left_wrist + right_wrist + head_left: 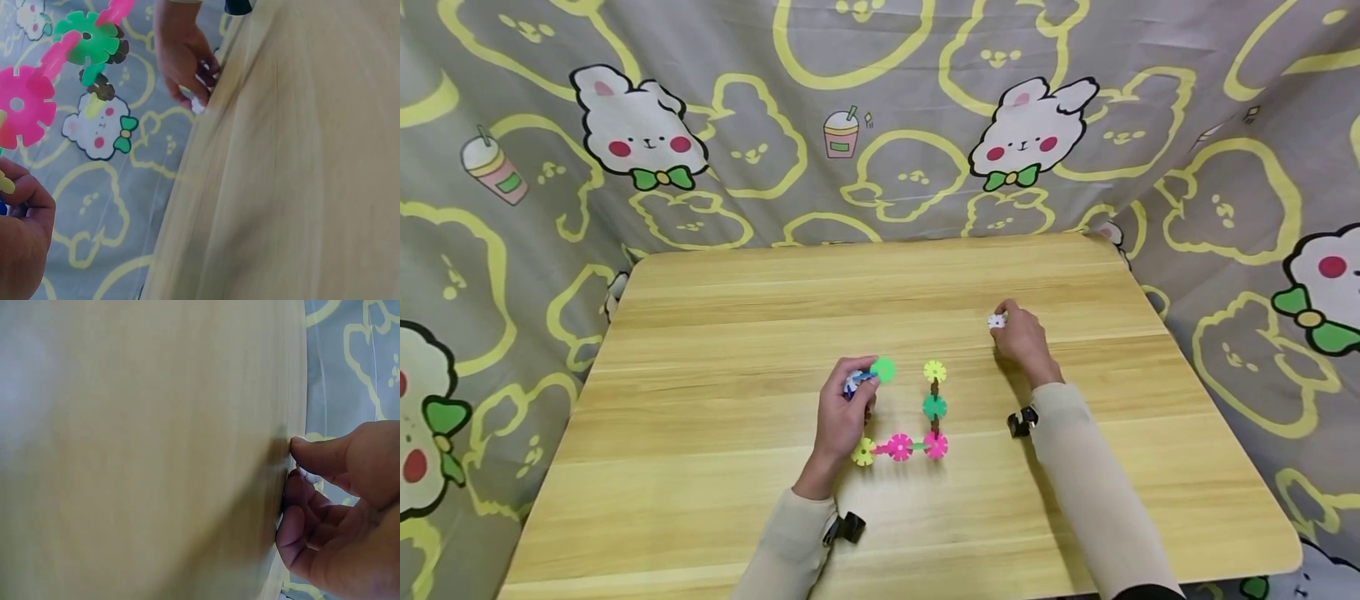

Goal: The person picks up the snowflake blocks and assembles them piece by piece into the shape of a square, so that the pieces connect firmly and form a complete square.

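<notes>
My left hand [838, 417] grips one end of a chain of notched plastic snowflake discs, with a light green disc [883, 370] and blue-and-white discs [853, 384] at its fingers. From there the chain bends in a U through a yellow disc [863, 452], a pink disc [900, 447], another pink disc [936, 446] and a teal disc [934, 407] to a yellow end disc [935, 371]. Brown discs [935, 388] sit edge-on between some of them. Farther right, my right hand [1024, 340] pinches a white snowflake disc [996, 321] between thumb and fingers, low at the tabletop; its fingers partly cover it in the right wrist view.
The wooden table [737, 333] has rounded corners. Behind it and along both sides hangs a grey curtain [880, 92] printed with rabbits and yellow outlines. Black wrist mounts [850, 527] are strapped over the beige sleeves [1097, 483].
</notes>
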{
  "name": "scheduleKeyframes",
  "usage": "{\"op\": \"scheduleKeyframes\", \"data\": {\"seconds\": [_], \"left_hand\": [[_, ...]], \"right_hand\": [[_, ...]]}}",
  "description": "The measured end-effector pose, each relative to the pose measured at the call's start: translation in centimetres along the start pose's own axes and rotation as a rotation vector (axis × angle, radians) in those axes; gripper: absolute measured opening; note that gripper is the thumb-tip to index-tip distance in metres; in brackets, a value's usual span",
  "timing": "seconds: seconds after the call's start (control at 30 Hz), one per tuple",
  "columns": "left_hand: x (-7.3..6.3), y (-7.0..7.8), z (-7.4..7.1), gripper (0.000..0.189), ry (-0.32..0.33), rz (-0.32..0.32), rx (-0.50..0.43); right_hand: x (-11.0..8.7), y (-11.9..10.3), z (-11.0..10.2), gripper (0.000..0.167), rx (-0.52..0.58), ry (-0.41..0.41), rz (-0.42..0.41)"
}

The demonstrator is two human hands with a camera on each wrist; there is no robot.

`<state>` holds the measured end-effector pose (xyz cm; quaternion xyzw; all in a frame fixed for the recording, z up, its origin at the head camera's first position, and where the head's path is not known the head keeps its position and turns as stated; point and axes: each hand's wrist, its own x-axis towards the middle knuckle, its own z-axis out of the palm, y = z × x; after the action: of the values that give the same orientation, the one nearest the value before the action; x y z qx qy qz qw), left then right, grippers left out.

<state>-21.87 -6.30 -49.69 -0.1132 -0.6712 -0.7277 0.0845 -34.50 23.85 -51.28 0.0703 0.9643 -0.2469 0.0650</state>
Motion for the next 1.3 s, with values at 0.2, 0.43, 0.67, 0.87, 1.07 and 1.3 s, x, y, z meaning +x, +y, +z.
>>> {"op": "scheduleKeyframes", "data": {"seconds": [0.2, 0.43, 0.67, 0.87, 1.07, 1.3], "left_hand": [[0.0, -0.1, 0.2, 0.024, -0.01, -0.003, 0.012], [0.0, -0.1, 0.1, 0.024, -0.004, -0.006, 0.021], [0.1, 0.0, 0.1, 0.024, 0.0, -0.029, 0.018], [0.2, 0.2, 0.2, 0.024, -0.007, -0.047, 0.023], [0.3, 0.4, 0.3, 0.025, -0.017, -0.053, 0.032], [0.4, 0.5, 0.3, 0.024, -0.022, -0.061, 0.045]], "right_hand": [[-1.0, -0.2, -0.3, 0.032, -0.009, -0.046, -0.019], [-3.3, -1.8, 0.0, 0.027, 0.117, -0.049, -0.151], [-7.8, -5.9, -0.1, 0.025, 0.345, 0.058, -0.473], [-10.9, -8.3, -0.1, 0.02, 0.369, 0.138, -0.644], [-11.8, -8.8, 0.4, 0.013, 0.357, 0.139, -0.724], [-12.3, -9.1, 0.9, 0.007, 0.366, 0.132, -0.784]]}}
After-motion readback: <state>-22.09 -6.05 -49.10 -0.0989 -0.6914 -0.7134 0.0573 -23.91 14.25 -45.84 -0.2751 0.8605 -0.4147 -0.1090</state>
